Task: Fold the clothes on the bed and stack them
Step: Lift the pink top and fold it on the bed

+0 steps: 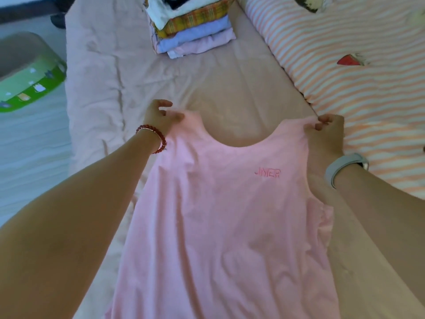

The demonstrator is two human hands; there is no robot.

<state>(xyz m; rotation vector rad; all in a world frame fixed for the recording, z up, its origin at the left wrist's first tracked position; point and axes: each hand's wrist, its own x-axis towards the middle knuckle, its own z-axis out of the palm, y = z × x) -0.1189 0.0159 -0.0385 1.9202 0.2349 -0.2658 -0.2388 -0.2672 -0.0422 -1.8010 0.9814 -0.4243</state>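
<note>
A pink sleeveless top (220, 215) with small pink lettering on its chest is stretched out over the bed, neckline away from me. My left hand (158, 117), with a red bead bracelet on the wrist, pinches the left shoulder strap. My right hand (328, 130), with a grey wristband, pinches the right shoulder strap. A stack of folded clothes (193, 31) stands at the far end of the bed, with pink, lilac and yellow plaid pieces in it.
The bed has a pale pink sheet (207, 88). A striped orange and white quilt (356, 77) with fruit prints lies along the right. A green container (30, 81) with cat pictures sits on the floor to the left.
</note>
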